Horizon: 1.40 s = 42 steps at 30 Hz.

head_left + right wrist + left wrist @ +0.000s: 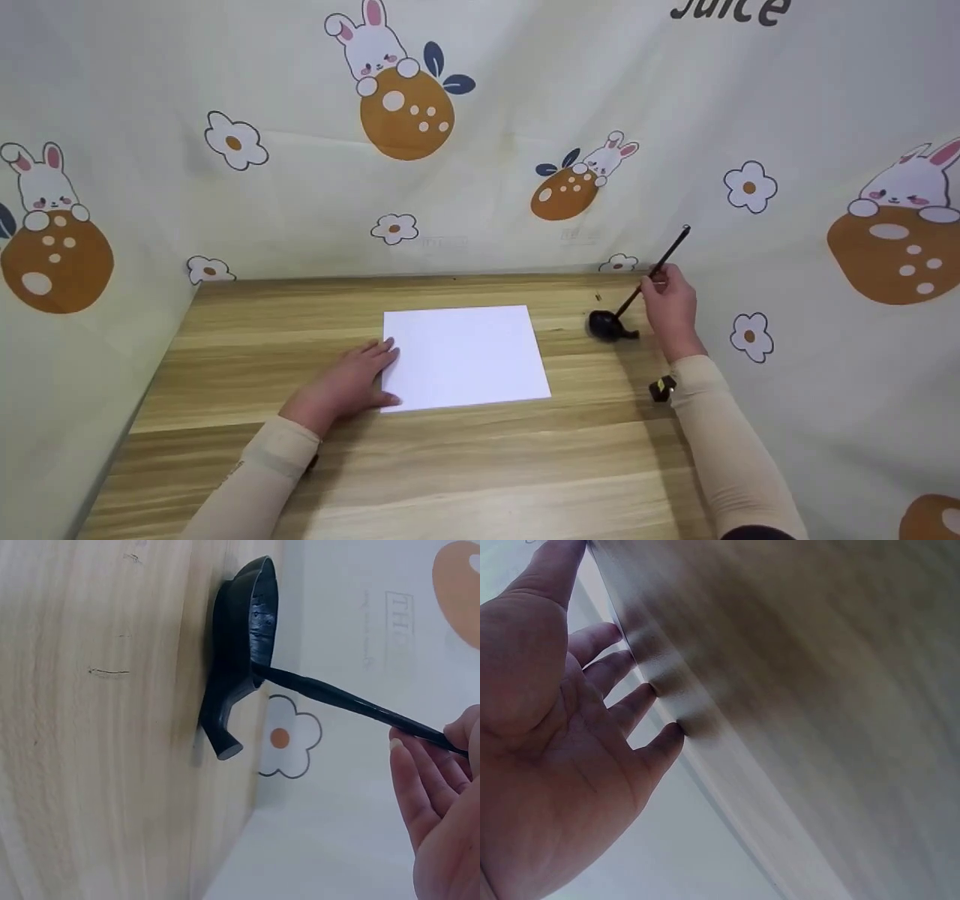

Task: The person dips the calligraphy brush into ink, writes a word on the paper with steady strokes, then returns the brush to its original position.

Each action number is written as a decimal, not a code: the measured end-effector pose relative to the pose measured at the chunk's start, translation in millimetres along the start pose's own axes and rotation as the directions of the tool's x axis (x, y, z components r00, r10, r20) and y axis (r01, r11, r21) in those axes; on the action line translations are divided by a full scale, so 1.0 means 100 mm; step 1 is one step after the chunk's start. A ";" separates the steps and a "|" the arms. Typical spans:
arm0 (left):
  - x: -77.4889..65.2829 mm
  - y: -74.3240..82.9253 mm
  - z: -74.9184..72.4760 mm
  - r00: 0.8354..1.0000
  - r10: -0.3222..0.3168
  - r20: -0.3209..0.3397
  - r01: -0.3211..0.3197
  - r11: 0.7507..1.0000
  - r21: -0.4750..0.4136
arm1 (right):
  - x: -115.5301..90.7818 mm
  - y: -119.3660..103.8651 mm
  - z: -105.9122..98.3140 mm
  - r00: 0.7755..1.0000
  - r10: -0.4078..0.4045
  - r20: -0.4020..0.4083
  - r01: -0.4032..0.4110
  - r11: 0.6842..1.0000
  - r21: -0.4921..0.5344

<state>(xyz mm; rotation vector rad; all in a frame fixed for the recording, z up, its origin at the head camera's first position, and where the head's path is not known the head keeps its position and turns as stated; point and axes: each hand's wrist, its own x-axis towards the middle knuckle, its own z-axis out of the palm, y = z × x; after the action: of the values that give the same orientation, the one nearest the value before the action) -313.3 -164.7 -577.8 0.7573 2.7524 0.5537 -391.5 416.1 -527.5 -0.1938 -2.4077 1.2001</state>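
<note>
A sheet of white paper (pixel 463 360) lies flat on the wooden table. My left hand (pixel 349 382) rests at its left edge, fingers spread, with the fingertips and thumb on the paper. In the left wrist view the left hand (pixel 570 742) touches the surface with its fingertips. At the right, my right hand (pixel 670 304) pinches a dark writing brush (pixel 658 262) by its shaft. The brush (pixel 330 695) slants down into a small black ink dish (pixel 234 630) with a short curved handle. Its tip is hidden inside the ink dish (pixel 604 325).
A light curtain (pixel 495 187) printed with rabbits, oranges and flowers stands behind the table (pixel 420 472) and at both sides. Small dark marks (pixel 598 298) show on the wood near the ink dish. A dark wrist camera (pixel 661 388) sits on the right wrist.
</note>
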 end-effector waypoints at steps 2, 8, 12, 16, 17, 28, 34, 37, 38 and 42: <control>0.00 -0.01 0.00 1.000 0.000 -0.001 0.000 1.000 0.005 | -0.02 -0.04 -0.01 1.000 -0.018 -0.016 0.018 1.000 0.003; -0.01 -0.01 0.01 1.000 0.005 -0.006 -0.005 1.000 0.002 | -0.09 -0.10 -0.02 0.996 -0.060 -0.072 0.064 0.996 0.055; -0.01 -0.01 0.01 1.000 0.000 -0.003 0.000 1.000 0.005 | -0.13 -0.09 -0.01 0.992 -0.080 -0.096 0.084 0.996 0.036; 0.00 0.00 0.00 1.000 -0.006 0.003 0.006 1.000 0.018 | -0.15 -0.05 -0.01 0.991 -0.097 -0.091 0.096 0.995 -0.015; 0.00 0.00 0.01 1.000 -0.010 0.008 0.010 1.000 0.021 | -0.15 -0.03 -0.01 0.991 -0.104 -0.088 0.101 0.994 -0.029; 0.00 0.00 0.01 1.000 -0.006 0.005 0.005 1.000 0.021 | -0.16 -0.03 -0.05 0.975 -0.200 -0.097 0.188 0.975 -0.121; -0.01 0.01 -0.01 1.000 -0.002 0.005 0.002 1.000 0.019 | -0.15 -0.07 -0.06 0.965 -0.231 -0.127 0.209 0.964 -0.162; -0.01 0.02 -0.01 1.000 -0.008 0.010 0.007 1.000 0.017 | -0.17 -0.11 -0.06 0.960 -0.242 -0.139 0.221 0.963 -0.152; -0.01 0.02 0.00 1.000 -0.011 0.012 0.011 1.000 0.014 | -0.18 -0.13 -0.06 0.958 -0.250 -0.140 0.230 0.963 -0.141; 0.00 -0.01 0.01 1.000 -0.006 0.005 0.006 1.000 0.019 | -0.23 -0.22 -0.03 0.947 -0.286 -0.149 0.272 0.957 -0.104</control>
<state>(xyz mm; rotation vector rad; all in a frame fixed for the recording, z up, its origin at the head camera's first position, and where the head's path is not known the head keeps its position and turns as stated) -312.9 -165.0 -579.0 0.7537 2.7582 0.5244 -368.1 396.9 -516.0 0.0247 -2.2520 0.9210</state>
